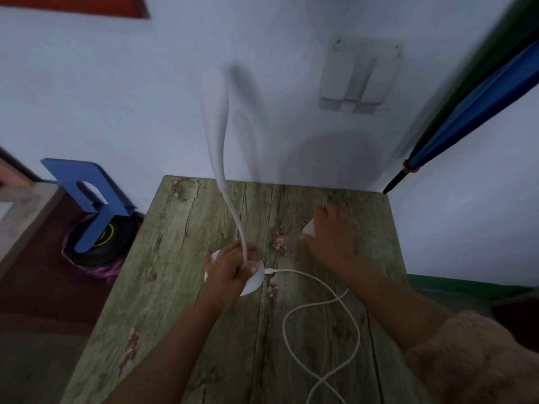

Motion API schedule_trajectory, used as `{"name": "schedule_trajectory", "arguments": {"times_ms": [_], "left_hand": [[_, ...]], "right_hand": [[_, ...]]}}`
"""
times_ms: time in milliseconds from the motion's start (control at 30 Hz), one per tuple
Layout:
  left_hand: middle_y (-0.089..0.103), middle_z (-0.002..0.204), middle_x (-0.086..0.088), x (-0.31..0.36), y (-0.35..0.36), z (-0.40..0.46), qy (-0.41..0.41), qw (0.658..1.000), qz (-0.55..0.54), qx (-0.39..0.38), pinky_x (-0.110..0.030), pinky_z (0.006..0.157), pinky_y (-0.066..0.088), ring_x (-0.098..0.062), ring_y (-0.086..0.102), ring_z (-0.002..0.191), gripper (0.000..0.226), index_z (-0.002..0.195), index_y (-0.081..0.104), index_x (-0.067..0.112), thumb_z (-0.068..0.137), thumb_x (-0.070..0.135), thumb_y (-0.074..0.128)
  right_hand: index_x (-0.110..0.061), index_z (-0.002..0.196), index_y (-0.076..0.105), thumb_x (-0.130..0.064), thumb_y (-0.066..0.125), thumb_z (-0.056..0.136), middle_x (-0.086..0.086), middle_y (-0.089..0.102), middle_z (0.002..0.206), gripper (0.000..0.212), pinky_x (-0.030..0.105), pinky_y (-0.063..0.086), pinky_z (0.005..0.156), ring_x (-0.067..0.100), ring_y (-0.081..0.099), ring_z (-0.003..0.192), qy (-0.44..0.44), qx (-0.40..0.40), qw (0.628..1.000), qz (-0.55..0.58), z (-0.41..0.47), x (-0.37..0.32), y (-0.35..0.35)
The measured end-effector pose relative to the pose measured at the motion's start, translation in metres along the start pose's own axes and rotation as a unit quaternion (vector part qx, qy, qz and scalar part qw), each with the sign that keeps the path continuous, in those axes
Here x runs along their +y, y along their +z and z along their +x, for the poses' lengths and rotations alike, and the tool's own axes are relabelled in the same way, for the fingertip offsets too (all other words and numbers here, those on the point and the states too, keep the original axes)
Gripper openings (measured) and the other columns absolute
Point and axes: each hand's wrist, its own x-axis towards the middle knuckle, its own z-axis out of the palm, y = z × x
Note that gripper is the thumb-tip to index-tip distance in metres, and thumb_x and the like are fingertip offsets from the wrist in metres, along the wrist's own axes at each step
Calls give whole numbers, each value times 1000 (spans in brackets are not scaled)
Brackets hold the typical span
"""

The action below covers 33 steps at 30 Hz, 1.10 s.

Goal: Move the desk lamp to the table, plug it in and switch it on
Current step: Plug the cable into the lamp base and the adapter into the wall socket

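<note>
Lamp (222,158) stands on the wooden table (180,258), neck rising toward the wall. Left hand (230,268) grips the neck at the round base (253,282). Right hand (329,237) is closed around a white plug (309,228). Cable (315,304) loops across the tabletop from the base.

Left hand (230,268) grips lamp (217,135) at base on worktop (180,258); right hand (328,237) holds white plug (309,228); cable (326,304) loops nearby.
</note>
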Motion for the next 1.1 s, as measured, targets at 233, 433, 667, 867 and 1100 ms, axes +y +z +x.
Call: {"name": "schedule_trajectory", "arguments": {"times_ms": [233,433,667,867,1100], "left_hand": [[53,109,16,17,-8,-5,-41,999,-18,-9,-54,108,32,-12,51,110,37,116,61,21,81,29,68],[54,130,1,39,-21,-5,-75,997,-18,-30,-24,92,34,-10,48,114,62,131,48,15,76,28,75],[68,75,-11,77,-63,-23,-125,979,134,-85,-11,44,31,-20,62,61,26,83,69,6,85,31,63],[45,50,-5,130,-93,-34,-47,992,106,-38,-23,50,37,-13,42,45,33,55,52,10,87,18,54],[68,76,-27,196,-118,-35,46,999,26,-1,-48,68,58,-34,68,66,35,74,62,-10,89,21,52]], "right_hand": [[-6,136,32,-30,62,83,20,45,137,65,42,40,97,36,48,122,46,-124,991,7,11,11,2],[-6,119,52,-24,45,93,14,59,106,32,33,45,74,31,57,97,25,-134,981,140,8,-3,-21],[-10,117,48,-23,34,98,20,59,95,27,25,46,48,23,61,60,96,-126,890,428,-16,-27,-86],[-10,105,45,-29,30,100,11,52,75,25,23,34,44,18,50,54,83,-98,857,499,-36,-49,-134],[-18,104,56,-52,32,96,9,62,81,42,23,35,47,13,47,54,67,-77,803,587,-56,-70,-188]]}}
